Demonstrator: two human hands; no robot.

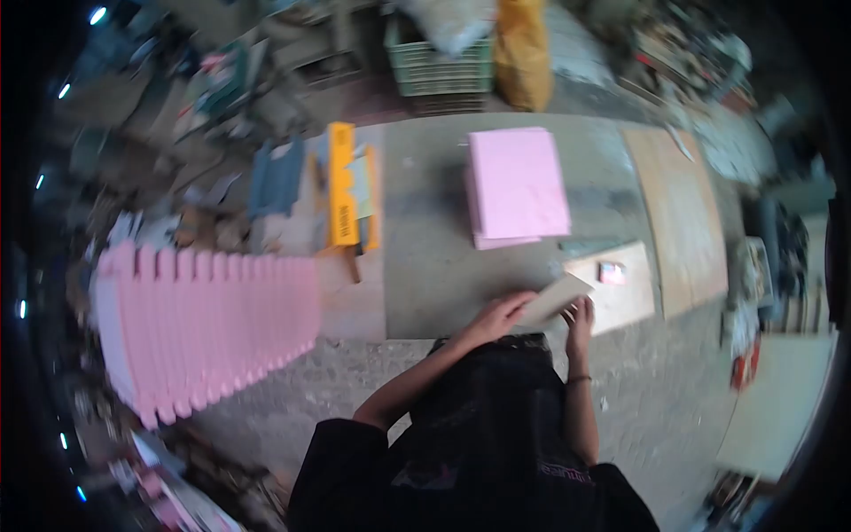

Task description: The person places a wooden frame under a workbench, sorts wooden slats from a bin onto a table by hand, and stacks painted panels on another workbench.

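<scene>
Sharing one pale panel [554,300], the left hand [507,316] and right hand [580,319] — two in all — are gripping it at the desk's [430,266] near edge; one pink stack [519,182] is lying beyond.

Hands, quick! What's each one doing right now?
Left hand: closed, holding the beige board.
Right hand: fingers curled at the beige board's right edge; can't tell if it grips.

- The panel [555,299]: beige, thin, flat, plain-faced.
- Held at its ends by the left hand [505,315] and right hand [580,316].
- Slanted, near the surface's [425,293] close edge.
</scene>
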